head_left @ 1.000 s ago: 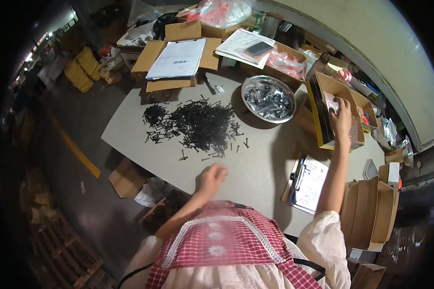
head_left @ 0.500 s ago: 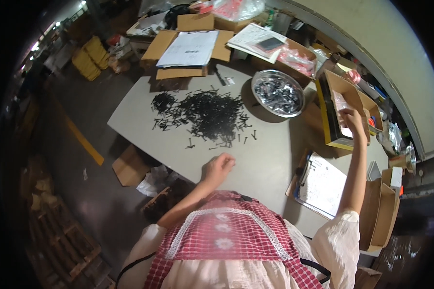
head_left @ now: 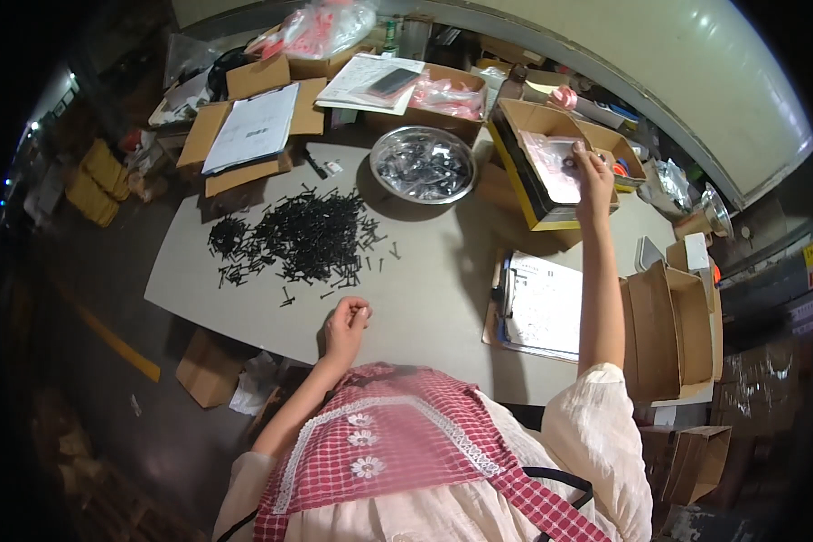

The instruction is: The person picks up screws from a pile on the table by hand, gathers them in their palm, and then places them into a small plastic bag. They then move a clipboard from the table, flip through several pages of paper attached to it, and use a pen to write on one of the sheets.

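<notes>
Curled fingers of the right hand (head_left: pixel 593 181) are held at clear plastic (head_left: pixel 548 167) in a cardboard box (head_left: pixel 556 215); whether any is gripped cannot be told. The left hand (head_left: pixel 345 327) is curled closed, nothing seen held, just beside black screws (head_left: pixel 309 237) left loose; filled bags (head_left: pixel 425 164) are seemingly gathered in the metal bowl (head_left: pixel 422 200)

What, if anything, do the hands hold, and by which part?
Right hand: apparently a bag, by its right edge; grip partly hidden. Left hand: nothing visible.

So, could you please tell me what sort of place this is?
Probably a packing or assembly workshop: a heap of black screw-like pieces lies on the table, near a metal bowl of plastic bags.
</notes>
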Motion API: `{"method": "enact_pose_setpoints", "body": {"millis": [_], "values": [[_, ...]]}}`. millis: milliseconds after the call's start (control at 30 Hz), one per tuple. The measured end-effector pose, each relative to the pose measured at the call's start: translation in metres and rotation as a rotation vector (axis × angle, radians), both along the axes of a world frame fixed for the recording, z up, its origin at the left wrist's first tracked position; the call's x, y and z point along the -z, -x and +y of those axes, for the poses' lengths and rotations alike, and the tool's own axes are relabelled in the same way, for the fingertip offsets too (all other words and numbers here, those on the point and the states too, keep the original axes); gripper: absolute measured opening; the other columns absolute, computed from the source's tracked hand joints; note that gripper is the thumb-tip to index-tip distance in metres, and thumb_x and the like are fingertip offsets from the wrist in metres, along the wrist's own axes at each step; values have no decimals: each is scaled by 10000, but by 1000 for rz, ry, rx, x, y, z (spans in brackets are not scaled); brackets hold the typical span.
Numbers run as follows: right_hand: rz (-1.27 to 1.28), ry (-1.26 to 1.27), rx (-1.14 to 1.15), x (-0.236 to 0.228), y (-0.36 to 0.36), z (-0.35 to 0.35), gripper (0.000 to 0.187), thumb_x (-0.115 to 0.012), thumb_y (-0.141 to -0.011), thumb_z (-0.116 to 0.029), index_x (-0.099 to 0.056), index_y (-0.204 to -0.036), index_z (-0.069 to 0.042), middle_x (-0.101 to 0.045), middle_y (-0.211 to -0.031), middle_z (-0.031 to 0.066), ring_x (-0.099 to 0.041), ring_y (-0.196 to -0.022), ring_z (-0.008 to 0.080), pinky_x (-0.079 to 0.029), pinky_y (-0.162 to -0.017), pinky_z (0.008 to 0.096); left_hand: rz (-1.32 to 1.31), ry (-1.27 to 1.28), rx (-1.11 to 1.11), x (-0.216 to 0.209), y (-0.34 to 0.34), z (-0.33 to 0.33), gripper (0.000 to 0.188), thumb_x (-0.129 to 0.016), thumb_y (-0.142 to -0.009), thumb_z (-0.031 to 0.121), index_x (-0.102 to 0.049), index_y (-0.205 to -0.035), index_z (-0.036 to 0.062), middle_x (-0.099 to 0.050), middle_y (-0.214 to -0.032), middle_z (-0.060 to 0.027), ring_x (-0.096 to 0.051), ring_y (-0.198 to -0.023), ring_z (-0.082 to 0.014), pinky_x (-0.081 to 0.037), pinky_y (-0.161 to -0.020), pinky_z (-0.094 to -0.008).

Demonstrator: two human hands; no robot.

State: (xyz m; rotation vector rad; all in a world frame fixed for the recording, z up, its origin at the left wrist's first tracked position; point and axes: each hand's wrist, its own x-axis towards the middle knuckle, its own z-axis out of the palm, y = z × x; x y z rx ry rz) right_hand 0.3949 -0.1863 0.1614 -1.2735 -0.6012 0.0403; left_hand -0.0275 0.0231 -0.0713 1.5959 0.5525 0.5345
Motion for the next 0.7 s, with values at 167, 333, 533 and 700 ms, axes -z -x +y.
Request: {"method": "enact_pose_setpoints", "body": {"millis": [167, 333, 533, 700], "values": [[-75, 209, -66, -5, 113, 21, 310, -588, -1018, -278, -662, -897, -3, -609, -816, -8, -509, -756, 61, -403, -715, 228, -112, 167, 96, -62, -25, -8, 283, -630, -990, 189, -546, -1207, 28, -603, -1161, -50, -584, -1059, -120, -501, -844, -270], [-367, 371, -403, 50, 211, 55, 234, -578, -1011, -155, -638, -873, 24, -601, -847, 37, -554, -792, 126, -438, -724, 268, -336, 96, 186, -140, -64, -19, 322, -646, -958, 108, -554, -1261, 46, -596, -1179, -41, -561, -1115, -128, -474, -937, -299], [-262, 499, -523, 73, 246, 66, 189, -730, -897, -86, -596, -995, 5, -599, -858, 22, -570, -813, 96, -471, -756, 240, -117, -358, 47, -126, -36, -16, 114, -717, -881, 136, -684, -937, 43, -680, -797, -99, -631, -723, -117, -514, -668, -312], [82, 521, -651, 81, 249, 65, 64, -671, -877, 20, -622, -918, 19, -589, -803, 45, -551, -739, 114, -469, -682, 262, -48, -387, 73, -125, -17, -11, 140, -672, -877, 185, -687, -941, 62, -689, -819, -116, -677, -764, -291, -513, -689, -390]]}}
